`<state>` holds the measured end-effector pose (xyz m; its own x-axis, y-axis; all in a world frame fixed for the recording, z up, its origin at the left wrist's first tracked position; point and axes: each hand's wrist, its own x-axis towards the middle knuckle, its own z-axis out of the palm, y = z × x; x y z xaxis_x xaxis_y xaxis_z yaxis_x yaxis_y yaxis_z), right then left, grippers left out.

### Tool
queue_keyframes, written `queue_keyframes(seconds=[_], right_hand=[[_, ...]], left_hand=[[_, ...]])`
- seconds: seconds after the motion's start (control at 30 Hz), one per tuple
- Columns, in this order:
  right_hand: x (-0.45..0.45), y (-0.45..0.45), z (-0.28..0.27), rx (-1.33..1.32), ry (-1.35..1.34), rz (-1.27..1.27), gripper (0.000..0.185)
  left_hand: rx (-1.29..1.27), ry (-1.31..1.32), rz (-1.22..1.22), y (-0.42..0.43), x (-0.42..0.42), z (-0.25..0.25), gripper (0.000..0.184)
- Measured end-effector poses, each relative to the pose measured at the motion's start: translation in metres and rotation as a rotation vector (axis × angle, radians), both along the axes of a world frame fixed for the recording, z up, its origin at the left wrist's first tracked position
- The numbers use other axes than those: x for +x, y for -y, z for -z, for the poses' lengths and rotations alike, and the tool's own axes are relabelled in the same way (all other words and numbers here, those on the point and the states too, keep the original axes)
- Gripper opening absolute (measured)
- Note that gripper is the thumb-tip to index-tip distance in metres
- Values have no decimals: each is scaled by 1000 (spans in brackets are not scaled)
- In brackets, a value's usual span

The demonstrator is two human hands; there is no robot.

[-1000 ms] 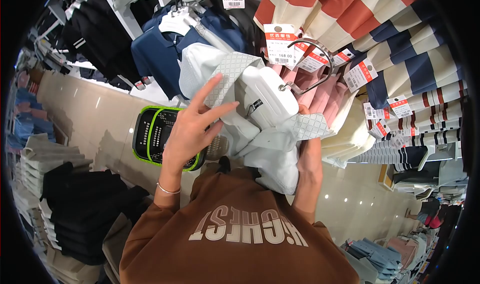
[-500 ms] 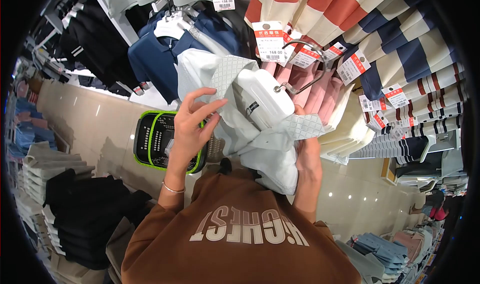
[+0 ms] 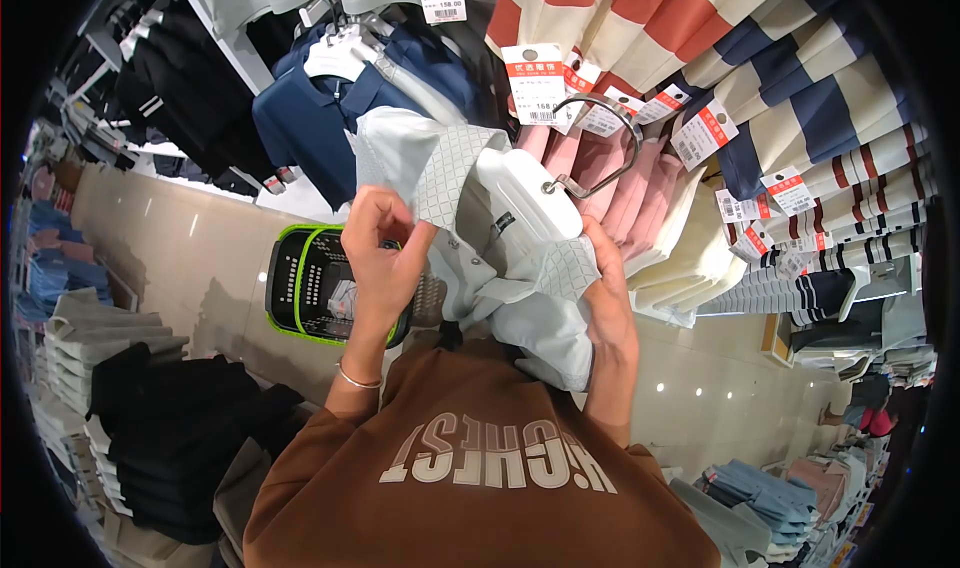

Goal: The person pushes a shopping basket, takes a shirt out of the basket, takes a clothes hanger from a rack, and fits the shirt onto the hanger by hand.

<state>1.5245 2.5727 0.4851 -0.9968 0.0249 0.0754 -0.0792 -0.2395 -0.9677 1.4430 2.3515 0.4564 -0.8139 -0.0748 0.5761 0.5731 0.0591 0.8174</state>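
Observation:
A pale grey polo shirt (image 3: 545,323) with a diamond-patterned collar (image 3: 447,178) hangs on a white hanger (image 3: 525,190) in front of me. The hanger's metal hook (image 3: 632,158) points up and right. My left hand (image 3: 383,253) has its fingers curled at the collar's left side, thumb along the collar edge, pinching the shirt there. Over on the other side, my right hand (image 3: 612,293) grips the right collar flap close to the hanger's end; some of its fingers are hidden behind the cloth. The shirt's neck is spread, with a dark label visible inside.
A black basket with a green rim (image 3: 285,278) is below my left hand. Navy shirts (image 3: 300,138) hang behind it. Pink shirts (image 3: 600,183), striped shirts (image 3: 800,88) and price tags (image 3: 535,83) fill the rack ahead. Folded black clothes (image 3: 180,438) are stacked at lower left.
My left hand has closed its spread fingers onto the collar's left side. My right hand has come up around the right collar flap, which has folded downward. The hanger has shifted slightly left.

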Motion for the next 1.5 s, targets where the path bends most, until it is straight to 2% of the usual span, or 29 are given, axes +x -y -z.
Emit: queue_keyframes(seconds=[0.07, 0.1, 0.13, 0.23, 0.27, 0.37, 0.47, 0.77, 0.87, 0.93, 1.0, 1.1, 1.2, 1.5], right_hand=[[-3, 0, 2, -5, -1, 4, 51], [-4, 0, 3, -8, -1, 5, 51], [-5, 0, 5, -5, 0, 9, 51], [-9, 2, 6, -8, 9, 17, 51], [-9, 4, 4, -16, 17, 18, 51], [-14, 7, 5, 3, 16, -11, 51], [-18, 8, 9, 44, -13, -44, 51], [-17, 11, 8, 35, -8, -25, 51], [-17, 10, 9, 32, -4, -52, 50], [-18, 10, 10, 17, -14, -71, 49], [-19, 12, 8, -5, -33, -88, 48], [-19, 17, 4, -23, 1, -13, 48], [-19, 16, 5, -14, 6, -35, 48], [-20, 12, 11, 15, -15, -21, 49]], left_hand=[[150, 216, 170, 2, 2, 11, 12], [225, 323, 255, 3, 4, 13, 16], [224, 460, 346, 6, 4, 13, 29], [510, 319, 579, -13, 8, 0, 37], [517, 238, 574, -15, 9, -2, 34], [477, 395, 458, -13, 8, -7, 29], [493, 563, 468, -13, 2, -9, 26], [627, 649, 581, -10, 3, -8, 20], [540, 604, 574, -14, 7, -5, 20], [376, 522, 496, -24, 12, -13, 20], [248, 484, 453, -30, 12, -15, 28], [162, 459, 342, -34, 10, -10, 20], [189, 467, 277, -36, 11, -8, 18], [212, 541, 370, -31, 5, 3, 14]])
